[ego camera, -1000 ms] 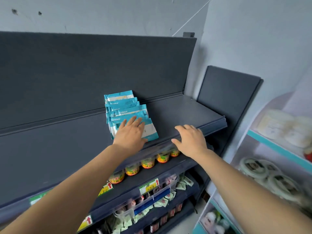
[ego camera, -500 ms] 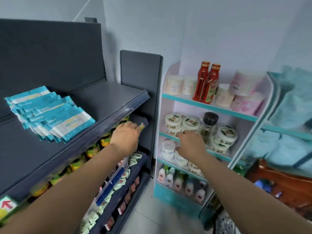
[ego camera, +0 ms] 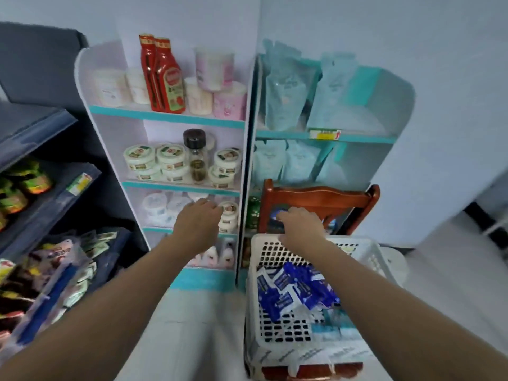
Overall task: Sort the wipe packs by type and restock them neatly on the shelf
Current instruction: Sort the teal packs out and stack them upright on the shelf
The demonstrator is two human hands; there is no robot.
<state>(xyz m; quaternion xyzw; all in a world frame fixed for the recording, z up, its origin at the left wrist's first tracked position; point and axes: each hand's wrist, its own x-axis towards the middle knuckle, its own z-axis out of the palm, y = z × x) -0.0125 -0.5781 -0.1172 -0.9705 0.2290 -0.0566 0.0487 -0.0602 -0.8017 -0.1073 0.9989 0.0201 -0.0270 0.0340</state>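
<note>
White plastic basket (ego camera: 368, 259), perforated, perched on a reddish wooden chair (ego camera: 319, 198), most likely raised there to keep the stock within arm's reach of the shelving. Inside: dark blue wipe packs (ego camera: 294, 291) heaped loose toward the near-left, paler teal packs (ego camera: 334, 325) lower right, partly buried. Two types mixed in one bin, so sorting seemingly still open.

Right hand (ego camera: 299, 226) over the far rim of the basket, palm down, fingers loosely curled and apart, holding nothing visible. Placed above the packs rather than in them; judged a reach toward the next pick.

Left hand (ego camera: 199, 222) out in front of the white-and-teal shelf unit (ego camera: 165, 115), beside the small round tubs (ego camera: 229, 215) on a lower tier. Fingers relaxed, slightly spread, empty. Contact with a tub not determinable; probably just trailing through the turn.

Dark grey shelf (ego camera: 30, 127) at far left edge only, restock surface mostly out of frame; jars (ego camera: 24, 182) and sachets (ego camera: 82, 259) on tiers below. Ketchup bottles (ego camera: 162, 75) and pale pouches (ego camera: 288, 86) on side units, not part of the job.

Next call: gather one type only, blue on top being easiest, flat-stacked in hand so the row goes down square. Risk: loose foil packs slipping, types mixed in a single grab.
</note>
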